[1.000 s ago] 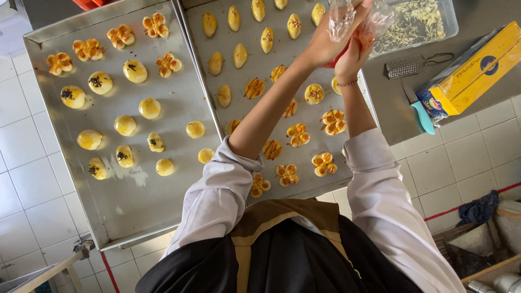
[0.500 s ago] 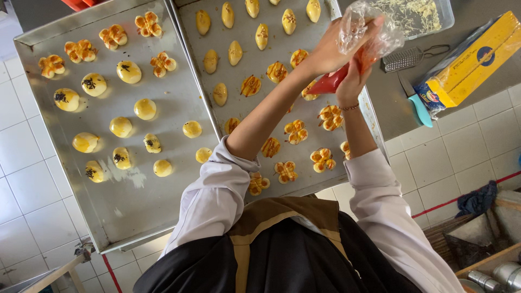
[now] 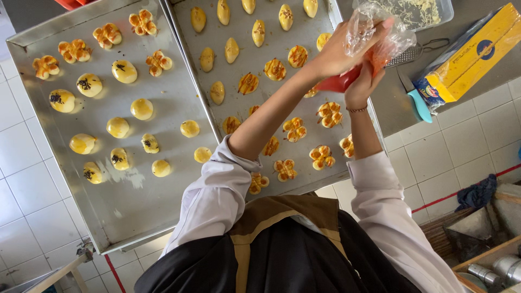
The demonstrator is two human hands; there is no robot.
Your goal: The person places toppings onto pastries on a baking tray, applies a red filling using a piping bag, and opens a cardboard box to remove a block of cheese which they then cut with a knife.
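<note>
Both hands clench a clear piping bag (image 3: pixel 374 32) above the right tray (image 3: pixel 347 135); left hand (image 3: pixel 339 51) and right hand (image 3: pixel 364 81) apparently hide its red tip; tray tops are cropped.

The person wears a white long-sleeved shirt, its sleeves (image 3: pixel 217 190) creased and bunched at the cuffs, filling the lower middle of the frame. Over it hangs a black apron (image 3: pixel 282 255) with a brown collar band and tan trim. A thin beaded bracelet (image 3: pixel 356 109) circles one wrist, right of centre.
</note>
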